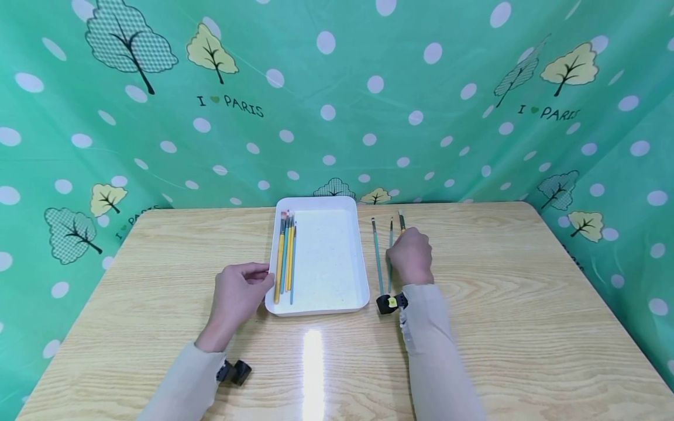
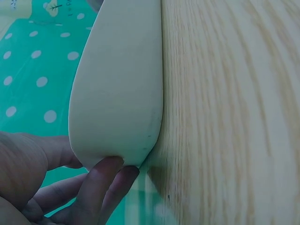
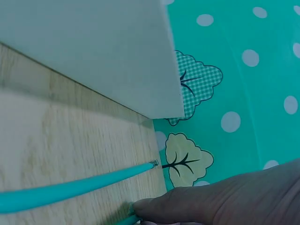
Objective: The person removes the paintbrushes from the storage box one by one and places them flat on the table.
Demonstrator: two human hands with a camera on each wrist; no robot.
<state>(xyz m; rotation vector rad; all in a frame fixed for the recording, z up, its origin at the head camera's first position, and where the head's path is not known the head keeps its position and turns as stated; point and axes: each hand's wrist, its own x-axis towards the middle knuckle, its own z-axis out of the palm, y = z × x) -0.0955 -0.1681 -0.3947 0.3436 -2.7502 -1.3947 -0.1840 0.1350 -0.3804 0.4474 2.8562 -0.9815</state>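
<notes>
Brush (image 1: 389, 278) at your curled right hand (image 1: 411, 255) should handle light, stiff, slick; pinch mid-handle; whether it's held, I cannot tell; your left hand (image 1: 239, 292) pinches the tray (image 1: 329, 257).

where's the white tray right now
In the head view, the white tray sits at the back edge of the table, near the middle, between the left hand gripping its left side and the loose brushes on its right.
</notes>
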